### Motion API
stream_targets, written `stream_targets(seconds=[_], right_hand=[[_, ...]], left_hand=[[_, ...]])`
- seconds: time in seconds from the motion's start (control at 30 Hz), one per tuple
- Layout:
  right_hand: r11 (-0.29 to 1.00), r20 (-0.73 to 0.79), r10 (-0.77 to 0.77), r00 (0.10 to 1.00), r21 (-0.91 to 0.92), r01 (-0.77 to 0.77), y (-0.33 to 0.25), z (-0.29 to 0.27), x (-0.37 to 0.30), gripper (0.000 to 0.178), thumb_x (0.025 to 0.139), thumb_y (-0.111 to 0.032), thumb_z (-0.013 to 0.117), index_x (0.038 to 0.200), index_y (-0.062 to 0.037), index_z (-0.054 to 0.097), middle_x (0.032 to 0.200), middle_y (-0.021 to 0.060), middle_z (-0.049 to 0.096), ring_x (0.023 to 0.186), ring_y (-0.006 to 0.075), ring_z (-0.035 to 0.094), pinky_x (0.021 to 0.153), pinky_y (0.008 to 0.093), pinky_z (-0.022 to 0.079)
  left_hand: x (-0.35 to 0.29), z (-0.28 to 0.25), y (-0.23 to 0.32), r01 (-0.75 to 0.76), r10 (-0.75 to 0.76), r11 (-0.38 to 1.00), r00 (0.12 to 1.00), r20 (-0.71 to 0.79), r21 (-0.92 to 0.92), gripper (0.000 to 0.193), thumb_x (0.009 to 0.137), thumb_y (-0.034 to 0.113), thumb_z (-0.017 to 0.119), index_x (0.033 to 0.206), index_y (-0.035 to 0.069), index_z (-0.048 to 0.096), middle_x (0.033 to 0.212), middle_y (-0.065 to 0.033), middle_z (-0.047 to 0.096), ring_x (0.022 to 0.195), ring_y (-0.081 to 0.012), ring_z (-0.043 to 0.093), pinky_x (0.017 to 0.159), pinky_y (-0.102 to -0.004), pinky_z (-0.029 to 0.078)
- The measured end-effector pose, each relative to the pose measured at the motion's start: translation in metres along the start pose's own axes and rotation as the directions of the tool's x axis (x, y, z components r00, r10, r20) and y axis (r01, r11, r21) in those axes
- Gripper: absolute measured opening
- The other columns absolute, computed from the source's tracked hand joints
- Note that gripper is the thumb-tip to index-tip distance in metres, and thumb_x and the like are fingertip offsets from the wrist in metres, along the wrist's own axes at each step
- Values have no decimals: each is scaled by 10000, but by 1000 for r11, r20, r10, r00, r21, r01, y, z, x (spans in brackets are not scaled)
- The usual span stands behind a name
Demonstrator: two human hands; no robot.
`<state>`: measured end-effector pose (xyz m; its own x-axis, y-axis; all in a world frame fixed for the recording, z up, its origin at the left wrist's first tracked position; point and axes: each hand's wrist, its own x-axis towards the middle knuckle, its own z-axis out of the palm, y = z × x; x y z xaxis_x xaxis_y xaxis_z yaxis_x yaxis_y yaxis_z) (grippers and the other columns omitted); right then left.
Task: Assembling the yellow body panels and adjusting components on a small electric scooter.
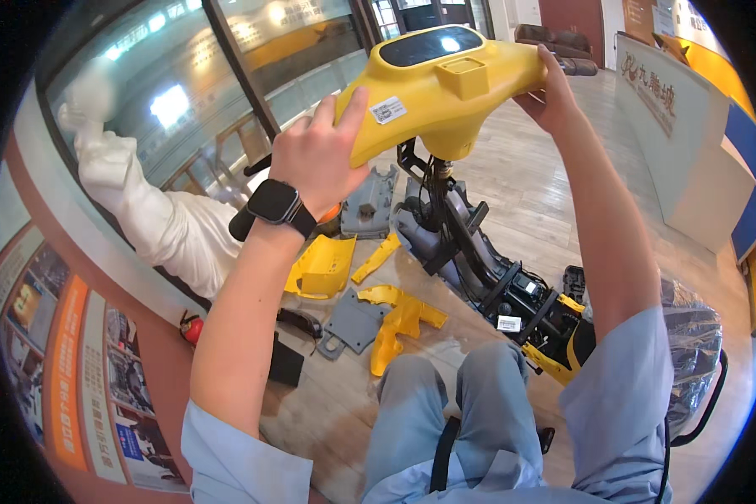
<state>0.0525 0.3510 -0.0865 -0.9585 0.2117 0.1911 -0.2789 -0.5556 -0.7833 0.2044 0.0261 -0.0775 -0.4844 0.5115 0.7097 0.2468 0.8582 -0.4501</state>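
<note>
A yellow scooter handlebar cover with a dark display on top is raised in front of me. My left hand, a black watch on its wrist, is closed on the cover's left end with its fingers over the top. At the opposite end my right hand grips the edge, its thumb low and fingers partly hidden. Below the cover stands the steering stem with black cables; I cannot tell if the two are joined. A black handlebar grip shows beside my left wrist.
The stripped scooter frame extends toward my right knee. Yellow panels, a grey plate and a grey tray-like part lie on the floor. A plastic-wrapped seat is at right, a white statue at left, a counter behind.
</note>
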Motion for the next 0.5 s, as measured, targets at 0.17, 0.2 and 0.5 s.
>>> stream_targets(seconds=[0.17, 0.2, 0.5], right_hand=[[-51, 214, -964, 157, -730, 682, 50, -29, -46, 924, 674, -422, 804, 1385, 32, 428, 1366, 198, 468, 1273, 346, 431, 1095, 448, 275], [-174, 416, -896, 154, -650, 740, 58, -13, -78, 927, 661, -385, 819, 1410, -14, 419, 1404, 186, 453, 1308, 336, 416, 1109, 443, 264], [-681, 882, -465, 80, -414, 605, 72, 73, -90, 1003, 591, -368, 854, 1469, -211, 395, 1545, 36, 367, 1416, 143, 356, 1201, 495, 126]], left_hand=[[7, 3, 13, 12, -12, 1000, 1000, 20, -16, 833, 640, 258, 807, 1403, 157, 488, 1197, -163, 624, 885, -316, 689, 768, -374, 573], [4, 4, 9, 13, -13, 1000, 1000, 12, 6, 829, 641, 251, 804, 1403, 160, 488, 1194, -162, 625, 885, -316, 689, 769, -379, 572], [12, 5, 12, -16, 15, 1000, 999, -29, -4, 759, 654, 229, 783, 1360, 145, 516, 1136, -90, 645, 885, -296, 682, 738, -392, 567]])
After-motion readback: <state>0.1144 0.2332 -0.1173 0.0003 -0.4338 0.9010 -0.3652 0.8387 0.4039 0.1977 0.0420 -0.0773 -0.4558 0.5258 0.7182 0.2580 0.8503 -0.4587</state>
